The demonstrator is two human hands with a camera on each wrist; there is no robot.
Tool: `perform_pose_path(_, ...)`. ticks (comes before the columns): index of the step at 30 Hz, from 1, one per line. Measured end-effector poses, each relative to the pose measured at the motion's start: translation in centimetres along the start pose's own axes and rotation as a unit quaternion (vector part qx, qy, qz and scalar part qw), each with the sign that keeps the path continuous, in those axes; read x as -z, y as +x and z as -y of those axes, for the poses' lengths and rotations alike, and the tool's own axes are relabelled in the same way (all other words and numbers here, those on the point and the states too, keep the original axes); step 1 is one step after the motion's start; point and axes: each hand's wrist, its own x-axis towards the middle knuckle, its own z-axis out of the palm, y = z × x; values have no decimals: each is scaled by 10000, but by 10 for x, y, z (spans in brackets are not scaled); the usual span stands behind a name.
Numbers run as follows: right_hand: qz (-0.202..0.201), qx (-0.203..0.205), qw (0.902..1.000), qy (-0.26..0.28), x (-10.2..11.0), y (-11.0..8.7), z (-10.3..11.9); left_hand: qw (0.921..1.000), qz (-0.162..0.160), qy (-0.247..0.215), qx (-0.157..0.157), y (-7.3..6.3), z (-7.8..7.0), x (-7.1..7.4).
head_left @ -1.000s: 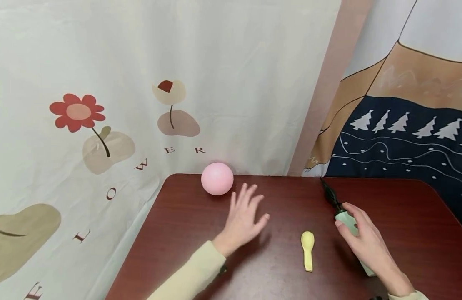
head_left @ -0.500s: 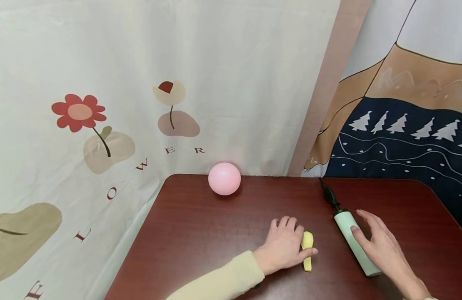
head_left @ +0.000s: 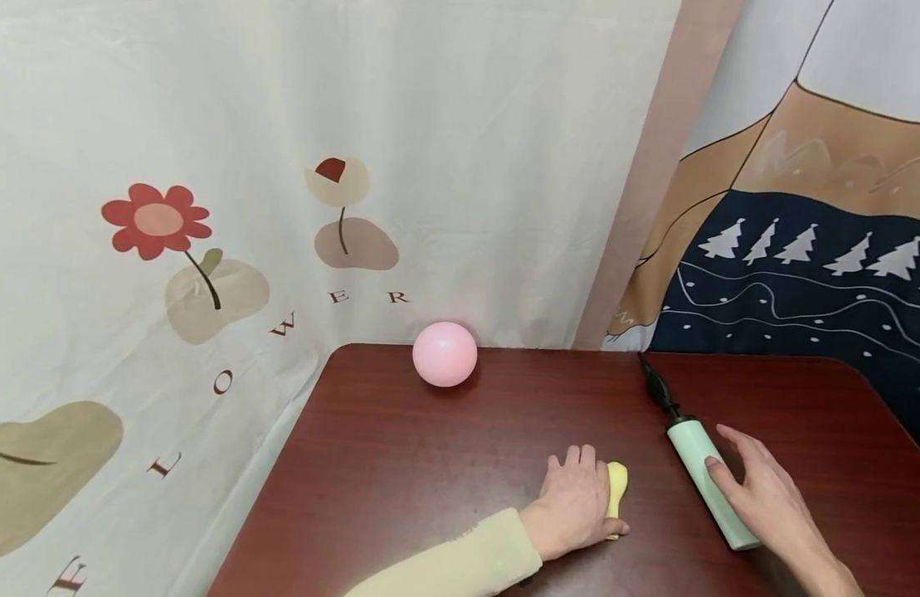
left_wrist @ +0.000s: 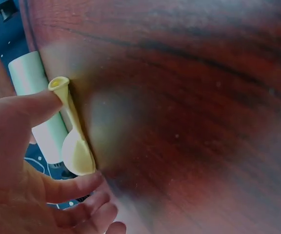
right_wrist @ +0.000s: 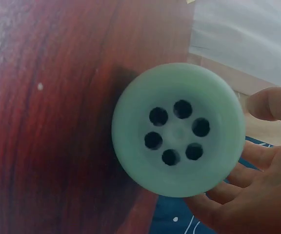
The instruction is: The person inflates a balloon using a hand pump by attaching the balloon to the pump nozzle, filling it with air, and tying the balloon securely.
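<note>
A flat yellow balloon [head_left: 617,481] lies on the table, partly hidden by my left hand [head_left: 571,506] in the head view. In the left wrist view, the thumb [left_wrist: 38,108] touches the neck of the balloon [left_wrist: 78,153], while the index fingertip is close to its rounded end; I see no firm pinch. My right hand [head_left: 776,502] hovers by the pale green balloon pump [head_left: 708,481], thumb near its barrel and fingers loosely spread. The right wrist view shows the pump's holed end [right_wrist: 178,134], with the fingers behind it.
An inflated pink balloon [head_left: 445,355] rests at the table's back edge, against the printed curtain [head_left: 504,207]. The pump's black nozzle [head_left: 657,388] points toward that back edge. Brown wooden tabletop [head_left: 400,464] lies under everything.
My left hand has moved from near the pink balloon, right and toward me, to the yellow balloon. The right hand has eased off the pump. The pink balloon has shifted slightly right.
</note>
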Motion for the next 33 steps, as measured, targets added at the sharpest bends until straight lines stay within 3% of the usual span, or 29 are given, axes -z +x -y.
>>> perform_pose_path(5, 37, -16, 10000, 7, -1, 0, -2, 9994, 246, -258, 18, -3, 3, 3)
perform_pose_path(11, -97, 54, 9999, -22, -4, -1, -4, 9927, 645, -1017, -85, -6, 7, 5)
perform_pose_path(15, -137, 79, 9999, -20, -5, -1, -3, 9853, 703, -1503, -397, -5, 15, 4)
perform_pose_path(18, -58, 17, 10000, -10, -5, 0, -2, 9688, 680, -2277, -703, -4, 28, 3)
perform_pose_path(20, 45, -53, 10000, 0, -5, 2, -1, 9470, 730, -3033, -769, -3, 39, 2)
perform_pose_path(21, 81, -80, 9999, -8, -5, 3, 0, 9314, 798, -3482, -700, -3, 44, 1)
perform_pose_path(22, 115, -108, 9999, -15, -5, 4, 0, 9094, 885, -4023, -573, -3, 50, 0)
perform_pose_path(24, 143, -126, 9998, -31, -5, 6, 2, 8530, 1007, -5117, -208, -3, 60, -3)
perform_pose_path(26, 162, -149, 9997, -76, -5, 8, 3, 7750, 1064, -6227, 188, -2, 70, -7)
perform_pose_path(28, 201, -192, 9995, -142, -5, 10, 5, 6839, 1022, -7201, 575, -2, 78, -11)
perform_pose_path(30, 266, -251, 9991, -227, -5, 13, 6, 6009, 906, -7899, 823, -2, 85, -14)
perform_pose_path(31, 314, -298, 9987, -279, -5, 14, 7, 5619, 848, -8176, 928, -2, 89, -16)
perform_pose_path(33, 386, -370, 9978, -385, -5, 16, 8, 5004, 737, -8560, 1070, -3, 96, -18)
